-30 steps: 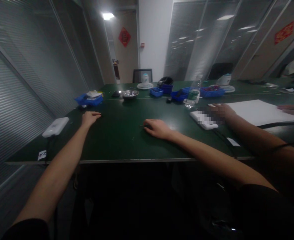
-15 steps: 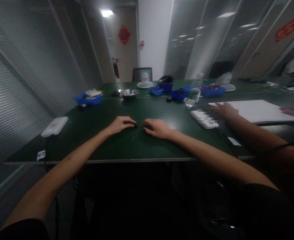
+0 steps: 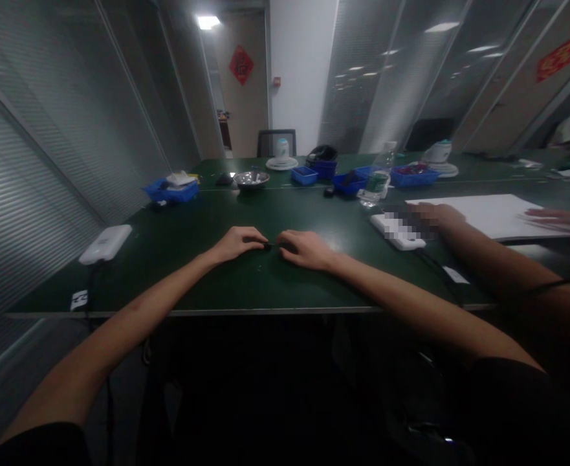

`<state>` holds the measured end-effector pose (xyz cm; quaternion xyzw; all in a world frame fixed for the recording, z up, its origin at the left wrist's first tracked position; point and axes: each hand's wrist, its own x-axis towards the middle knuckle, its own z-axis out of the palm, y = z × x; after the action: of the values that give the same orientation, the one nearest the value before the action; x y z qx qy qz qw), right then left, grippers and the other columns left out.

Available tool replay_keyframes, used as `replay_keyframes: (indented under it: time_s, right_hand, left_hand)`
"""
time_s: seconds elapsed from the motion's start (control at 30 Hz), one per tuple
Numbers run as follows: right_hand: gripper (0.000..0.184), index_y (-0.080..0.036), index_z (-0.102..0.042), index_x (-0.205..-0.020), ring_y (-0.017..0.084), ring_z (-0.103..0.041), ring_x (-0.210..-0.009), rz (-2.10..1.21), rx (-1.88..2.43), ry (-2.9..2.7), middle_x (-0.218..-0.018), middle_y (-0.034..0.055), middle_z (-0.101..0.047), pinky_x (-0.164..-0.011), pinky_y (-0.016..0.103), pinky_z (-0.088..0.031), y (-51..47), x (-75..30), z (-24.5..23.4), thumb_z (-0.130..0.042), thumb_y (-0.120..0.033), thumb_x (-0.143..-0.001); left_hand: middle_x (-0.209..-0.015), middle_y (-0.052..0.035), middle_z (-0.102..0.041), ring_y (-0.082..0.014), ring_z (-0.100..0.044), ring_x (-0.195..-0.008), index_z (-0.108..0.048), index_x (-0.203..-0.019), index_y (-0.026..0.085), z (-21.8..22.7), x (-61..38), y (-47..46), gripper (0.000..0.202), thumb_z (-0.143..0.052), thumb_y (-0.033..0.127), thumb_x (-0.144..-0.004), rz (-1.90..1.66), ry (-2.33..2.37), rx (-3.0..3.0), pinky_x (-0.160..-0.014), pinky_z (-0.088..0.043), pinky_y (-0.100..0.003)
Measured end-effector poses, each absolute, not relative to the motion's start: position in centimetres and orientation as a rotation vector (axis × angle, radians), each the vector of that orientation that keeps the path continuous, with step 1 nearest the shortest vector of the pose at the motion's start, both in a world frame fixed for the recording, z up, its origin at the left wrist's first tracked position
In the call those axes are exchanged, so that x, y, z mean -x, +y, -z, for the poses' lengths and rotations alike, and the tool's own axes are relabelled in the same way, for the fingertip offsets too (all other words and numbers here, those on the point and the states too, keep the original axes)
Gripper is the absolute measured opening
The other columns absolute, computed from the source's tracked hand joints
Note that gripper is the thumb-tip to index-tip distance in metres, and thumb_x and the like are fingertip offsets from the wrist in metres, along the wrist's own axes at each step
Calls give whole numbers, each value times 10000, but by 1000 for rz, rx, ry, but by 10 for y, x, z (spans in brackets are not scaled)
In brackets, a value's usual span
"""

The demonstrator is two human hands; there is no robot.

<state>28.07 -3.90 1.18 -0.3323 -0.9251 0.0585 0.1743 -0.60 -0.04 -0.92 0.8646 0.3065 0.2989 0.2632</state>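
Note:
Over the dark green table point(image 3: 207, 285), my left hand point(image 3: 237, 244) pinches a small black piece point(image 3: 268, 246) between thumb and fingertips. The piece is too small to name. Just to its right, my right hand point(image 3: 306, 249) rests with fingers curled and closed; something dark shows inside the curl, but I cannot make out what. A narrow gap separates the two hands.
Right of my arm lies a white power bank-like box point(image 3: 398, 233) with a cable, beside a co-worker's hand point(image 3: 442, 217) on a white board point(image 3: 493, 210). Farther back stand a water bottle point(image 3: 378, 178), a metal bowl point(image 3: 252, 181) and a blue tray point(image 3: 171, 191).
My left hand has shifted slightly right with the black piece, closer to my right hand. My right hand stays almost still. The co-worker's far hand has slid left over the white board.

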Motion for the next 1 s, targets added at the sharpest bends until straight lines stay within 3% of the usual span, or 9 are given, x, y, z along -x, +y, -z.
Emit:
replay_keyframes:
  time_s: [0.67,0.87,1.0]
  right_hand:
    - [298,-227,-583,-1328,212,-673,-1021,-195,821,-2629,-1250,94,-686,-861,316,-486,-35,-278,-6,-506,-359,-1072]
    - [296,-206,-575,-1321,210,-662,-1007,-201,861,-2544,-1251,105,-683,-841,311,-475,-32,-278,-3,-475,-350,-1083]
    - [296,-214,-592,-1311,205,-656,-964,-165,934,-2540,-1228,92,-694,-813,301,-454,-32,-277,-2,-512,-358,-1064]
  left_hand:
    - [-1097,-95,-753,-244,-694,-1019,-835,-1123,230,10,-3,-3,258,-747,393,-943,-802,761,-2308,-944,-514,-379]
    - [-1072,-87,-722,-221,-663,-941,-743,-1341,220,11,0,-1,429,-736,392,-948,-744,800,-2300,-858,-513,-343]
    - [-1063,-87,-698,-212,-645,-905,-748,-1332,224,11,0,-1,410,-687,417,-975,-707,823,-2337,-801,-498,-321]
